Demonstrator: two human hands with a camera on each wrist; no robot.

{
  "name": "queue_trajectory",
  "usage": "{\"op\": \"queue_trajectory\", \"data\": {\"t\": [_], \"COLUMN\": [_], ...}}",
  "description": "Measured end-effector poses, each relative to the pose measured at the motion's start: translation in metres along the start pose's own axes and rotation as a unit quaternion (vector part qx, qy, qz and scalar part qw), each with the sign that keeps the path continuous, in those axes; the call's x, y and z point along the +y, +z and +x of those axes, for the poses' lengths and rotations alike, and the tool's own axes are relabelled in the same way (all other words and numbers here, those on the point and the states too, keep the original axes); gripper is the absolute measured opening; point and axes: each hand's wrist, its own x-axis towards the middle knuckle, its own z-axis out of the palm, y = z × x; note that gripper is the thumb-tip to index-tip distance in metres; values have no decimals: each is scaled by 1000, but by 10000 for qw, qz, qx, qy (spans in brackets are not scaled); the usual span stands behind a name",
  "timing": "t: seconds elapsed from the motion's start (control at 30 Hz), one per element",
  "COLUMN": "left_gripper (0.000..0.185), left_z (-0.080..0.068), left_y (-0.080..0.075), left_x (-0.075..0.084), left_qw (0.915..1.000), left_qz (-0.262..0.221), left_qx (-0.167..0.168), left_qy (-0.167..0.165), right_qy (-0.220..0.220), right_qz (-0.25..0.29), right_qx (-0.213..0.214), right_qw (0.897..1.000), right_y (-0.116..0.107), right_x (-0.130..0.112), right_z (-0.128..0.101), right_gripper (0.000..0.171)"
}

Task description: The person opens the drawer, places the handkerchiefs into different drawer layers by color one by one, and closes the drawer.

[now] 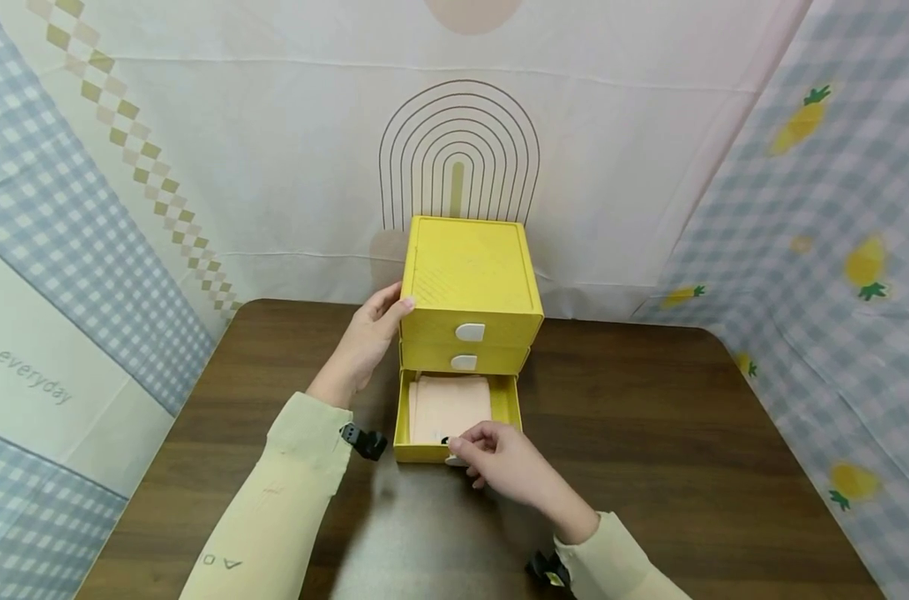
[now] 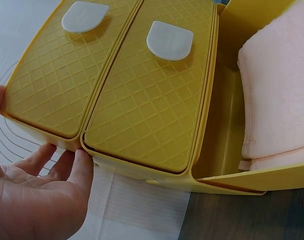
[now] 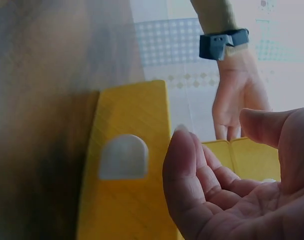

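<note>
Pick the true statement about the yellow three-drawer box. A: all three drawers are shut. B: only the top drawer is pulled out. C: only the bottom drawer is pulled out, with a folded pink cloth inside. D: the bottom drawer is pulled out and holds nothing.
C: the bottom drawer stands pulled out with a folded pink cloth in it, while the top drawer and middle drawer sit flush.

The drawer unit (image 1: 470, 283) stands at the back-centre of the surface (image 1: 649, 433), close to the backdrop cloth (image 1: 274, 167). The bottom drawer (image 1: 424, 417) is pulled out twd the front, w/ hands at its front and at the unit's left side. Left & right of the unit, the surface is bare wood.
</note>
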Motion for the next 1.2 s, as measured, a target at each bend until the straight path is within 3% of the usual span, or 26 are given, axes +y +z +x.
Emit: {"op": "queue_trajectory", "data": {"t": [0.3,0.57,0.87,1.2], "left_gripper": [72,72,74,72], "left_z": [-1,0,0,1], "left_y": [-1,-1,-1,-1], "left_x": [0,0,0,0], "left_qw": [10000,10000,9999,10000], "left_qz": [26,19,95,42], "left_qx": [-8,-4,-6,-13], "left_qy": [-43,-73,-77,-82], "right_qy": [323,1022,1575,1558], "right_qz": [280,1095,1578,1828], "right_qx": [-399,-574,-408,-104], "right_qw": [9983,9871,9740,9707], "right_y": [13,20,21,25], "right_x": [18,40,54,55], "right_z": [-4,-1,3,7], "right_gripper": [43,46,50,51]}}
